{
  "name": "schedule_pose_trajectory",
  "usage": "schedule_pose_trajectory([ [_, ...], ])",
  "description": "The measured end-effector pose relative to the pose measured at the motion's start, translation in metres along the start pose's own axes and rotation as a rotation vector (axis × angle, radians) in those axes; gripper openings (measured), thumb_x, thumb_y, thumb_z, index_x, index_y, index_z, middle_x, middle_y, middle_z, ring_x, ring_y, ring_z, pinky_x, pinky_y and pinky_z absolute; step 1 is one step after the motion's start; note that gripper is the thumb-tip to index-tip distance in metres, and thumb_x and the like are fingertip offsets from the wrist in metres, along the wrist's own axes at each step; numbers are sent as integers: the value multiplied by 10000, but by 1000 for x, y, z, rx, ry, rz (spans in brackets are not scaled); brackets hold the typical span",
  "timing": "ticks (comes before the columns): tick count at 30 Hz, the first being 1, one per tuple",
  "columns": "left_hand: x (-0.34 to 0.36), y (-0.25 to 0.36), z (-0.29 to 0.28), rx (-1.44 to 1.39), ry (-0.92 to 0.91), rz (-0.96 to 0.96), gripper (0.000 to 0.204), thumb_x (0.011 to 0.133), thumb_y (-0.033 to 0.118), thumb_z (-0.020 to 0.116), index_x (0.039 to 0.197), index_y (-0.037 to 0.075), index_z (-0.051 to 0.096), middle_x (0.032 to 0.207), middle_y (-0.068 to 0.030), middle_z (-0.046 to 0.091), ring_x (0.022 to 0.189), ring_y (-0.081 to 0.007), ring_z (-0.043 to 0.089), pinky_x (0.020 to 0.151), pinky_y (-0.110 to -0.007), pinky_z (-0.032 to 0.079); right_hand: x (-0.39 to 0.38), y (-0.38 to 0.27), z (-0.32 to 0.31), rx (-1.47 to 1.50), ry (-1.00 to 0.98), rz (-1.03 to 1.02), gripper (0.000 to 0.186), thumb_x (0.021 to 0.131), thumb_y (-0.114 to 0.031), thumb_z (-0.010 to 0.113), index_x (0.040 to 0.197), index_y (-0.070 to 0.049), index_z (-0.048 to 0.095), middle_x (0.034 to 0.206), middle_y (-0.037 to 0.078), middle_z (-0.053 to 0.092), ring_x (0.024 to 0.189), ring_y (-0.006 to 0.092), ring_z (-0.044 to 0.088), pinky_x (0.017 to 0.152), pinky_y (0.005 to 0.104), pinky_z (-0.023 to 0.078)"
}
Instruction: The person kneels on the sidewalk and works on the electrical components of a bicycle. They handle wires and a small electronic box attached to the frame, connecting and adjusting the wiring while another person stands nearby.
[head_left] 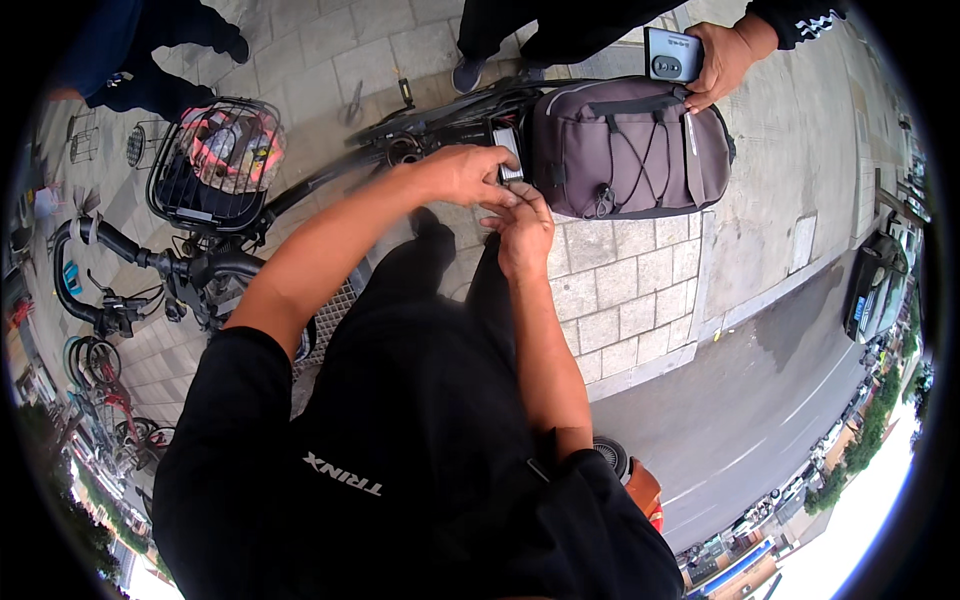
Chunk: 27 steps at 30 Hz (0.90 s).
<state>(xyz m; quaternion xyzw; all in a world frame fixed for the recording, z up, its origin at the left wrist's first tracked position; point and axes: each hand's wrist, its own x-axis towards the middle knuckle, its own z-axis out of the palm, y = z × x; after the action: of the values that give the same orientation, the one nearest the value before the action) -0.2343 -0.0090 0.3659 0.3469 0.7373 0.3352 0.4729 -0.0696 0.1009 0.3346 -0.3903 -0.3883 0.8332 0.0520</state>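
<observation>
A black bicycle (320, 183) stands crosswise before me, with a dark purple-grey bag (625, 150) over its rear end. My left hand (465, 175) reaches in just left of the bag, its thumb and fingers bent closed near a small pale metallic piece (508, 150). Against its fingertips, from the near side, my right hand (525, 228) has its fingers curled and pinched together. Whatever lies between the fingertips is too small and covered to name. Laced elastic cord (655, 160) crosses the bag's side.
Another person's hand (722, 62) holds a grey phone (672, 55) and rests on the bag's far edge. At left are the handlebar (70, 262) and a wire basket (165, 190) holding a pink patterned bundle (235, 148). Another person's legs (165, 90) stand beyond. A road (740, 420) runs at right.
</observation>
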Motion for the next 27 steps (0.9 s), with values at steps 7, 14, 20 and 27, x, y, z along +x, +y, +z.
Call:
schedule_pose_trajectory([
  [7, -5, 21, 9, 340, 257, -169, 1033, 756, 549, 865, 1502, -35, 453, 922, -196, 763, 902, -389, 752, 815, -465, 573, 2, -1, -5, -55, 204, 106, 257, 1061, -172, 537, 1234, 12, 580, 1022, 152, 711, 774, 239, 740, 581, 337, 589],
  [14, 24, 33, -2, 518, 151, -244, 1028, 724, 540, 847, 1435, -116, 498, 1024, -302, 763, 995, -441, 760, 906, -490, 597, 0, 5, -3, -107, 238, 131, 281, 1043, -140, 526, 1251, 28, 614, 988, 129, 702, 701, 207, 705, 551, 317, 573],
  [20, 30, 36, -17, 526, 154, -202, 845, 676, 508, 848, 1245, -90, 668, 1084, -280, 765, 1050, -414, 751, 938, -467, 590, 7, 8, -3, -58, 201, 126, 301, 1038, -181, 546, 1265, 6, 610, 1003, 122, 694, 732, 221, 706, 576, 347, 583],
  [27, 30, 8, -15, 280, 110, -148, 757, 648, 484, 841, 1217, 1, 714, 1082, -263, 760, 1036, -410, 739, 896, -465, 578, -3, -22, 8, 155, 13, 284, 414, 1044, -434, 645, 1250, -75, 612, 1010, 115, 709, 836, 279, 735, 724, 417, 624],
])
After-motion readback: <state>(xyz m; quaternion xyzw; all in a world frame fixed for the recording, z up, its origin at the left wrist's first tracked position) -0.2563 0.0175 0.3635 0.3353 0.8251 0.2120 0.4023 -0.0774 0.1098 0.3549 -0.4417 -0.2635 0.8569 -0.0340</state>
